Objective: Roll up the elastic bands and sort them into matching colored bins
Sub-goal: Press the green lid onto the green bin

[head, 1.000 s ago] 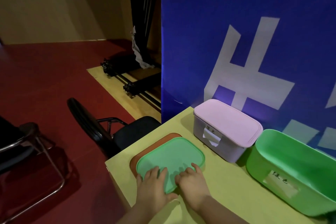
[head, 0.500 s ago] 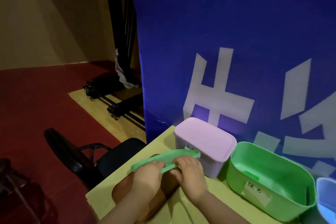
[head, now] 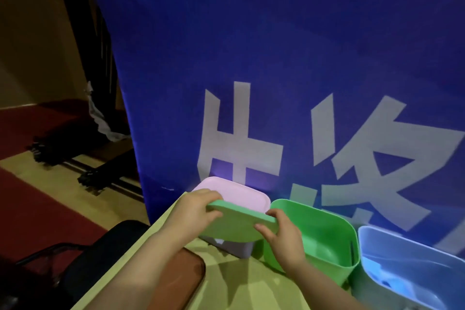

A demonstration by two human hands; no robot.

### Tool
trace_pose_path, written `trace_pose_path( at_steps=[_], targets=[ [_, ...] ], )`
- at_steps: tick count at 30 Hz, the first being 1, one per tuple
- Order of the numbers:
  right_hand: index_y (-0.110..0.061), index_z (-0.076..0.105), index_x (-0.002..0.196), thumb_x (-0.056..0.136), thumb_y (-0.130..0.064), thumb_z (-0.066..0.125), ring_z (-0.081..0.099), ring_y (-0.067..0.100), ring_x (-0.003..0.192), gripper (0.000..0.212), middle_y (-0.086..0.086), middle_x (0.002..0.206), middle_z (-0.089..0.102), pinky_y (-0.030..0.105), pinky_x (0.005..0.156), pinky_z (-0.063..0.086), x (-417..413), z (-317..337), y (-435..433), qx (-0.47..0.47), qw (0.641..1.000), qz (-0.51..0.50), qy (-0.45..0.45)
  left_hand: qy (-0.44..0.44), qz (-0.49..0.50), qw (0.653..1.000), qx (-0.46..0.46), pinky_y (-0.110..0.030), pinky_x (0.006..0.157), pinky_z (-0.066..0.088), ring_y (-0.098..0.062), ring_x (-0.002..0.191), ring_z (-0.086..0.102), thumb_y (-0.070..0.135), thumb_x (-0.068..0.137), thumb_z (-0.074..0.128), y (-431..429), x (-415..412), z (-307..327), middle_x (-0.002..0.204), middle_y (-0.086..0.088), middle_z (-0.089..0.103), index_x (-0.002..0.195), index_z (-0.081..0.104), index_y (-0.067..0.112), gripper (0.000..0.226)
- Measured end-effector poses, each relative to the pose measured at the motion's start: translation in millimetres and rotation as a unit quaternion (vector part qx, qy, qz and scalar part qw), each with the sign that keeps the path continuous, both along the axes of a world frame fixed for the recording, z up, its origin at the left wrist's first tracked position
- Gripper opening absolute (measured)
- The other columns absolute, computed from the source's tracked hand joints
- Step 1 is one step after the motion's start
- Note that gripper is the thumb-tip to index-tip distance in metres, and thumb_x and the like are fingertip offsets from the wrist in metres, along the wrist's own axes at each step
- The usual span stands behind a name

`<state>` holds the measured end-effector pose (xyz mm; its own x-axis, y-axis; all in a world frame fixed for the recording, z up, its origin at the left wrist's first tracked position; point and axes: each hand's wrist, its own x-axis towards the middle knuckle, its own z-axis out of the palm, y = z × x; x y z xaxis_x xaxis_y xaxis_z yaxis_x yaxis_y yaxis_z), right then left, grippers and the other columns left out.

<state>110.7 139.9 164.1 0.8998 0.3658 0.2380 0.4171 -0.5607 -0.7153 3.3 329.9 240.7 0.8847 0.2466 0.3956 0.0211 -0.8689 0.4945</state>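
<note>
Both hands hold a green lid (head: 239, 224) in the air, tilted, in front of the pink-lidded bin (head: 234, 194). My left hand (head: 193, 211) grips the lid's left edge, thumb underneath. My right hand (head: 281, 236) grips its right edge, beside the open green bin (head: 324, 236). A light blue bin (head: 407, 267) stands open to the right of the green one. A brown lid (head: 181, 282) lies flat on the yellow table (head: 239, 289) under my left forearm. No elastic bands can be made out.
A blue banner with white characters (head: 276, 83) hangs right behind the bins. A black chair (head: 100, 259) stands at the table's left edge. Dark stand legs (head: 83, 158) lie on the red floor further left.
The green lid has been lifted off the brown lid and carried up and right toward the green bin. The camera has tilted up and right, bringing the blue bin into view.
</note>
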Motion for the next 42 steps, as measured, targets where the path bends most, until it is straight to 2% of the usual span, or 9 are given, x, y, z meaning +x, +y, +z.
trace_pose_path(
  at_steps=[4,8,15,20,24,28,33,38,42],
  targets=[
    [-0.025,0.056,0.097,0.075,-0.040,0.073,0.056,0.008,0.083,0.032,-0.011,0.091,0.061,0.022,0.074,0.042,14,20,-30,0.074,0.996,-0.040,0.030,-0.026,0.007,0.999,-0.033,-0.027,0.077,0.042,-0.017,0.087,0.057,0.023,0.075,0.075,-8,27,9,0.092,0.008,0.060,0.098,0.066,0.015,0.026],
    [-0.015,0.059,0.105,0.075,-0.044,0.071,0.053,0.014,0.091,0.043,-0.007,0.094,0.058,0.024,0.076,0.037,28,34,-65,0.081,0.992,-0.094,0.009,-0.035,-0.003,0.997,-0.073,-0.024,0.078,0.039,-0.019,0.092,0.058,0.024,0.071,0.078,-26,57,13,0.097,0.003,0.063,0.102,0.066,0.012,0.035],
    [-0.019,0.059,0.097,0.077,-0.045,0.068,0.055,0.014,0.083,0.034,-0.006,0.087,0.060,0.025,0.070,0.040,50,36,-121,0.088,0.983,-0.160,-0.023,-0.049,-0.040,0.987,-0.147,-0.023,0.073,0.038,-0.015,0.088,0.055,0.023,0.076,0.075,-81,99,3,0.094,0.007,0.061,0.104,0.063,0.021,0.031],
    [-0.024,0.058,0.100,0.075,-0.047,0.069,0.058,0.013,0.087,0.036,-0.007,0.092,0.063,0.033,0.076,0.049,71,24,-145,0.110,0.976,-0.189,-0.001,-0.047,-0.035,0.976,-0.210,-0.026,0.081,0.042,-0.014,0.096,0.053,0.022,0.078,0.072,-108,129,-22,0.106,0.007,0.056,0.110,0.060,0.026,0.034],
    [-0.022,0.057,0.098,0.076,-0.042,0.070,0.056,0.013,0.089,0.032,-0.006,0.095,0.060,0.030,0.078,0.045,90,13,-149,0.108,0.976,-0.188,-0.001,-0.048,-0.013,0.975,-0.216,-0.020,0.084,0.034,-0.010,0.101,0.047,0.021,0.079,0.071,-121,152,-42,0.110,0.006,0.053,0.117,0.058,0.021,0.040],
    [-0.023,0.055,0.100,0.077,-0.038,0.072,0.050,0.011,0.091,0.032,-0.005,0.099,0.054,0.022,0.077,0.036,111,4,-146,0.098,0.977,-0.187,-0.004,-0.035,0.013,0.973,-0.227,-0.022,0.086,0.034,-0.012,0.107,0.046,0.022,0.082,0.068,-122,173,-56,0.120,0.001,0.051,0.123,0.053,0.020,0.043],
    [-0.022,0.054,0.107,0.080,-0.048,0.064,0.046,0.008,0.089,0.039,-0.008,0.103,0.050,0.022,0.074,0.036,130,3,-138,0.044,0.979,-0.196,-0.017,-0.021,0.026,0.978,-0.208,-0.022,0.084,0.034,-0.008,0.104,0.042,0.025,0.086,0.064,-116,191,-64,0.124,-0.001,0.047,0.128,0.050,0.017,0.045],
    [-0.022,0.056,0.107,0.080,-0.055,0.059,0.046,0.008,0.086,0.042,-0.007,0.103,0.050,0.024,0.070,0.037,135,2,-134,-0.016,0.980,-0.197,-0.016,0.022,0.045,0.985,-0.163,-0.030,0.090,0.039,-0.023,0.113,0.049,0.028,0.090,0.056,-112,200,-84,0.129,-0.007,0.046,0.132,0.045,0.013,0.046],
    [-0.022,0.055,0.110,0.082,-0.057,0.054,0.047,0.010,0.087,0.046,-0.006,0.107,0.051,0.024,0.069,0.037,136,-5,-133,-0.042,0.979,-0.201,-0.002,0.046,0.058,0.986,-0.150,-0.032,0.090,0.040,-0.025,0.113,0.050,0.029,0.092,0.052,-116,202,-94,0.131,-0.008,0.045,0.134,0.042,0.014,0.046]
  ],
)
